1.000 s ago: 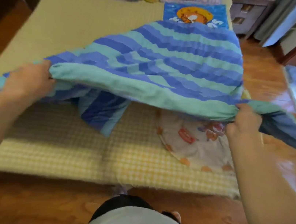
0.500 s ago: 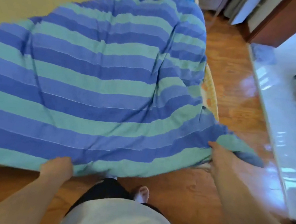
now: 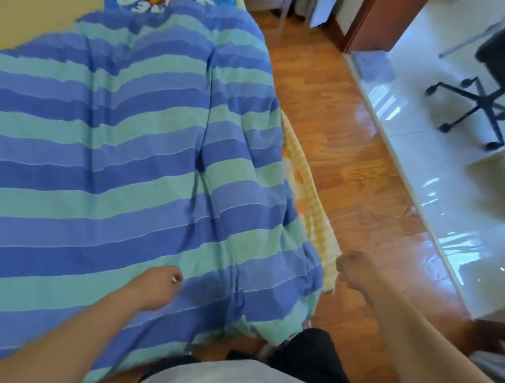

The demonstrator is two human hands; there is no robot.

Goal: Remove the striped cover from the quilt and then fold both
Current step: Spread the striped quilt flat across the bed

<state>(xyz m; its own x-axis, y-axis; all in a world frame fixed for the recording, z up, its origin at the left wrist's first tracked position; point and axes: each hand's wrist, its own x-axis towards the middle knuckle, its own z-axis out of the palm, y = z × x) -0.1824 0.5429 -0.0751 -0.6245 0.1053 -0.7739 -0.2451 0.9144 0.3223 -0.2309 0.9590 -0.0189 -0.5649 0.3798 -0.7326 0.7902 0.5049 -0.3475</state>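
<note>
Motion blur hides both grips: left hand [image 3: 156, 285] over the striped cover [image 3: 93, 148], right hand [image 3: 360, 273] at three o'clock.

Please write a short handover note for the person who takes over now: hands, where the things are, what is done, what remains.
Left hand: over the striped cover near its front edge; grip unclear.
Right hand: at the bed's right corner by the yellow checked sheet; blurred, so grip unclear.
The cover is spread over the bed, its near edge hanging toward the wooden floor.
Done: cover spread out.
Left: take the cover off the quilt, fold both.
</note>
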